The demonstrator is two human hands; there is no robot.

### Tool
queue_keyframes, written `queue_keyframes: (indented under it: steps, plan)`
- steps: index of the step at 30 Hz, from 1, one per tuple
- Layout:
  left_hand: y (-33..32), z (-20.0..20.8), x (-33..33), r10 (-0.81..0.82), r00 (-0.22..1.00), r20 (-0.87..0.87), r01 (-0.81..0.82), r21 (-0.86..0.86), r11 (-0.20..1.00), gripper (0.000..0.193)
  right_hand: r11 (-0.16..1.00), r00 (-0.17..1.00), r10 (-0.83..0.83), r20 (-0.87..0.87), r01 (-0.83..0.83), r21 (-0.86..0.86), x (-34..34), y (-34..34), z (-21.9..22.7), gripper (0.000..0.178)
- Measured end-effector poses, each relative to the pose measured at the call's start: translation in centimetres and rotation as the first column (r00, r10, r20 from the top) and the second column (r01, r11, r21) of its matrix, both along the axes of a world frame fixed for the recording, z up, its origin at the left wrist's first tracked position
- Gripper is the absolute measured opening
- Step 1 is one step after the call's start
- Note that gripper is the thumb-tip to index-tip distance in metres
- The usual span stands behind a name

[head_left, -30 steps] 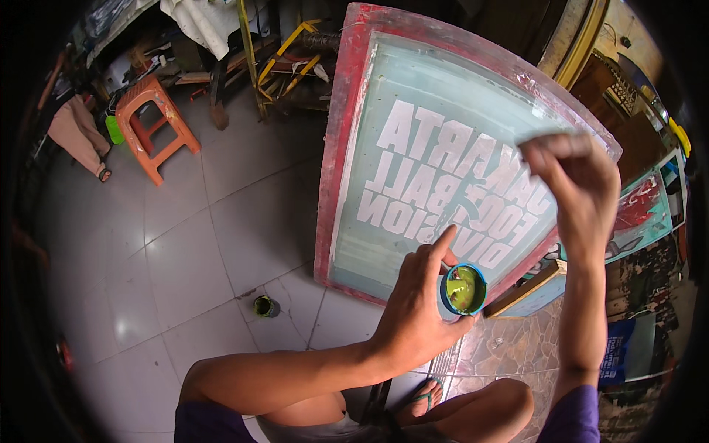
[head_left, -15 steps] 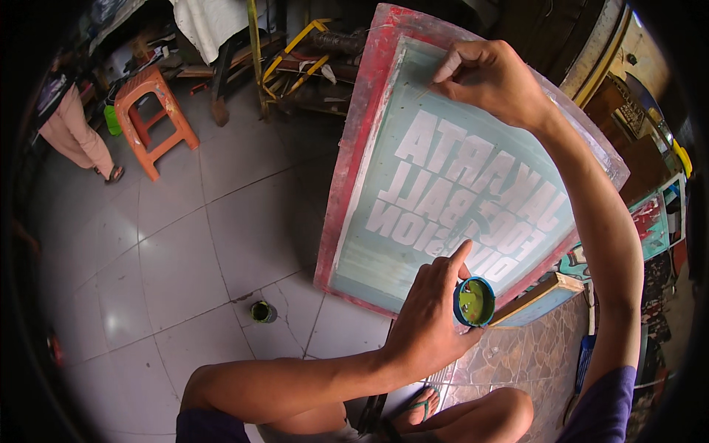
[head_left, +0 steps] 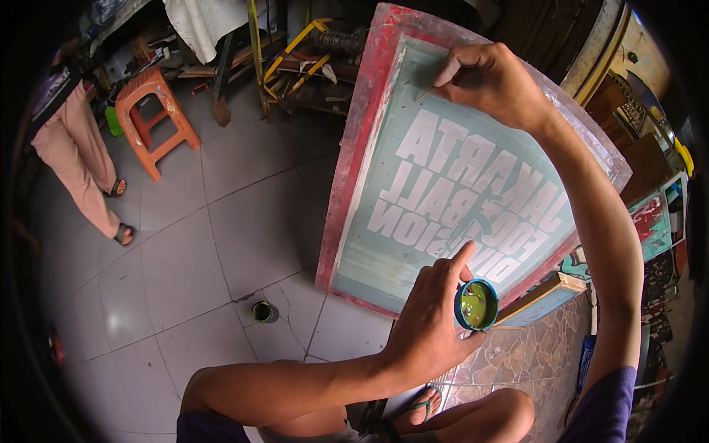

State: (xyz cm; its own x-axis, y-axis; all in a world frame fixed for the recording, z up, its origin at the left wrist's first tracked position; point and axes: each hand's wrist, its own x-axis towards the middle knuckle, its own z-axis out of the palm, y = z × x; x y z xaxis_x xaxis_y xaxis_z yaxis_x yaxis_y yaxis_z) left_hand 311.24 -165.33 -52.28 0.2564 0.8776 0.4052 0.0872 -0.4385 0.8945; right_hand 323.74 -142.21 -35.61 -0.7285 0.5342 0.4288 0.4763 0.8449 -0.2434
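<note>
My left hand holds a small blue round lid with green paste in it, its index finger pointing up along the edge of the screen. My right hand pinches a thin stick whose tip is at the upper left of the mesh. Tilted before me is a silk-screen frame with a red border and a pale green mesh bearing big white mirrored lettering. Much of the screen's right side lies behind my right forearm.
A small dark pot with green inside stands on the tiled floor. An orange plastic stool is at the upper left, with a walking person's pink trousers beside it. Smaller wooden frames lean at the right.
The person at the left has stepped nearer and to the right. My right hand's stick now shows more plainly against the mesh. My left hand with the lid has barely moved.
</note>
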Motion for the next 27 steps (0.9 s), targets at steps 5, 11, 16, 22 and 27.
queue_keyframes:
  steps: [5, 11, 16, 22, 27]
  plan:
    - [-0.25, 0.28, 0.03, -0.007, 1.000, -0.014, 0.008, 0.009, 1.000, 0.108, 0.999, 1.000, -0.022, 0.016, 0.021, 0.030, 0.31, 0.06, -0.01, 0.010]
    - [-0.12, 0.01, -0.02, 0.021, 1.000, -0.018, -0.020, 0.041, 0.999, 0.108, 0.999, 0.999, -0.029, 0.013, 0.028, 0.044, 0.32, 0.14, -0.07, 0.009]
    - [-0.10, 0.00, -0.20, 0.030, 0.999, -0.030, -0.029, 0.056, 0.998, 0.109, 0.999, 0.999, -0.030, 0.013, 0.030, 0.019, 0.30, 0.04, -0.04, 0.010]
    - [-0.01, -0.22, -0.20, 0.042, 0.999, -0.032, -0.040, 0.065, 0.997, 0.109, 0.998, 0.999, -0.034, 0.035, 0.032, 0.057, 0.14, 0.04, -0.08, 0.010]
    - [0.00, -0.18, -0.15, 0.035, 0.999, -0.042, -0.033, 0.057, 0.998, 0.109, 0.997, 0.998, -0.056, 0.035, 0.054, 0.049, 0.17, -0.20, -0.10, 0.009]
